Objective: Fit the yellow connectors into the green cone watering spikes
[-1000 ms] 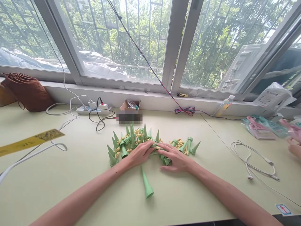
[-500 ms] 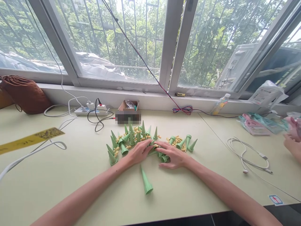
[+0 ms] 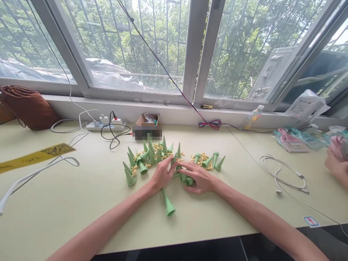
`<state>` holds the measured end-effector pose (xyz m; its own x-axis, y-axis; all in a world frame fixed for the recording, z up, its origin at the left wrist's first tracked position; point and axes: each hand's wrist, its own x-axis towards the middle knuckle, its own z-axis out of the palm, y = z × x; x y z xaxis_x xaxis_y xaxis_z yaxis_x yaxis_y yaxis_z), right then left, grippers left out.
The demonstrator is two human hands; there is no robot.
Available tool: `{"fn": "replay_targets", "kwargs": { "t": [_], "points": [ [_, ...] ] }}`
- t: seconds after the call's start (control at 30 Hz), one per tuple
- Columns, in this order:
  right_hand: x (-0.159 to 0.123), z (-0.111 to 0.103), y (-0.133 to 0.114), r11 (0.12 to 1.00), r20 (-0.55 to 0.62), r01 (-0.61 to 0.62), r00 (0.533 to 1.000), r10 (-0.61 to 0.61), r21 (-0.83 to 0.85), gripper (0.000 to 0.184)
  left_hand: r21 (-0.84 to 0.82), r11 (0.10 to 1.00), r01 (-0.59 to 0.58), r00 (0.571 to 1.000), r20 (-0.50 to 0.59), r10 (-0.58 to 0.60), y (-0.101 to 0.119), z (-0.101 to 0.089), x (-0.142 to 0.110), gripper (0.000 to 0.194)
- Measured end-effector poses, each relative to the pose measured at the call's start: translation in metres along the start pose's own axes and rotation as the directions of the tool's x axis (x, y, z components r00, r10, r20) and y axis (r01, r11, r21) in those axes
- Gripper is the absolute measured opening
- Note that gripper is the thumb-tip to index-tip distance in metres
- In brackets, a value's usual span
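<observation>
The window [image 3: 136, 43] spanned the far side, and the pale table [image 3: 40, 203] filled the foreground. A brown bag [image 3: 28, 110] rested at the far left; at the right edge, a co-worker's hand [image 3: 337, 169] held a pink item [image 3: 337, 146]. 2 groups of green pieces lay before the person: a larger left cluster [image 3: 143, 167], with many cones point-up, and a smaller right cluster [image 3: 207, 162].

The left hand [image 3: 162, 174] and the right hand [image 3: 200, 178] met between these groups. Compared with 0.5 s earlier, the left fingertips had risen and the tip of a green cone [image 3: 175, 158] stood clearer at their ends; this suggested that attention was centred on 1 piece and that its angle was being adjusted. The left thumb and index finger appeared narrowed about this cone, which pointed upward. The right fingers were extended and slightly fanned, their tips close to its lower right side; whether they gripped anything could not be told. Open-ended cones [image 3: 189, 181] lay partly under the right hand. 1 lone cone [image 3: 169, 209] lay nearer the person, narrow end just beside the left hand. Smallest were the yellow pegs [image 3: 201, 159], scattered through both clusters.
</observation>
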<state>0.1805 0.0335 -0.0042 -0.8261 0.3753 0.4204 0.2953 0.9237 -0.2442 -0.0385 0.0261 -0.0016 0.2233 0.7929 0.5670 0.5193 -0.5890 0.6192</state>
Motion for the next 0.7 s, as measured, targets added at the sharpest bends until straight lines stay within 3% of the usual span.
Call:
{"fn": "replay_targets", "kwargs": {
  "t": [0.17,0.23,0.33,0.4,0.5,0.7],
  "points": [
    [0.005,0.008,-0.021,0.991,-0.215,0.082,0.971,-0.103,-0.103,0.038,-0.077,0.996,0.039,0.989,-0.136,-0.049,-0.003,-0.006,0.005,0.013],
    [0.009,0.013,-0.037,0.976,-0.258,0.184,0.944,-0.207,-0.113,0.031,-0.124,0.990,0.060,0.982,-0.168,-0.081,-0.005,-0.008,0.004,0.014],
    [0.020,0.020,-0.061,0.894,-0.047,0.423,0.900,-0.434,-0.144,0.032,-0.146,0.986,0.082,0.982,-0.155,-0.105,-0.007,-0.011,0.001,0.016],
    [0.028,0.023,-0.068,0.848,0.078,0.499,0.866,-0.494,-0.178,0.025,-0.141,0.986,0.091,0.983,-0.148,-0.112,-0.006,-0.012,0.000,0.017],
    [0.039,0.025,-0.062,0.888,0.118,0.391,0.920,-0.373,-0.240,0.017,-0.120,0.988,0.093,0.981,-0.161,-0.112,-0.003,-0.016,0.000,0.019],
    [0.042,0.018,-0.040,0.921,-0.005,0.217,0.973,-0.231,-0.323,0.019,-0.131,0.986,0.108,0.968,-0.211,-0.134,0.001,-0.021,0.001,0.019]
  ]
}}
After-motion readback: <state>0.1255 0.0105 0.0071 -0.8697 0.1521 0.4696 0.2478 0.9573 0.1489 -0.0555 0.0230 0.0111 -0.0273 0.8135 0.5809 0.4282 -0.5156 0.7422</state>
